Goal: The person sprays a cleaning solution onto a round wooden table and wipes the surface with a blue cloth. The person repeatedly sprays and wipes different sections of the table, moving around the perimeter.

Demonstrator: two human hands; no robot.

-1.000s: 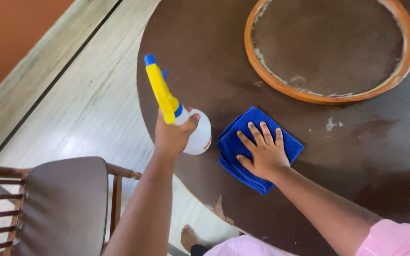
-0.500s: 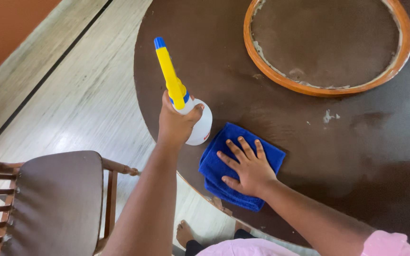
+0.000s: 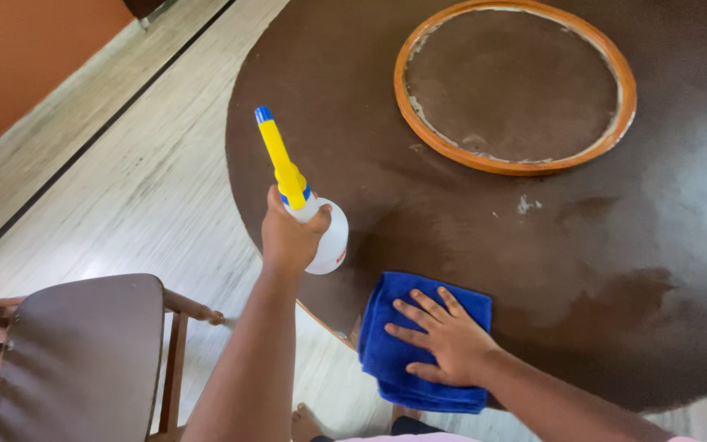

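Observation:
My left hand [image 3: 290, 237] grips a white spray bottle [image 3: 326, 244] with a yellow and blue nozzle that points up and to the far left, held over the near left edge of a round dark brown table [image 3: 452, 213]. My right hand [image 3: 443, 336] lies flat, fingers spread, on a folded blue cloth [image 3: 407, 344]. The cloth rests on the table's near edge and hangs slightly over it.
An orange-rimmed round inset [image 3: 517, 86] sits at the middle of the table, with pale residue along its inner rim. A dark wooden chair [image 3: 75, 360] stands at the lower left on a pale wood floor [image 3: 108, 188]. An orange wall [image 3: 18, 57] runs along the upper left.
My right hand has slid the blue cloth toward me along the table's near edge. My left hand still holds the bottle at the table's left edge, nozzle raised.

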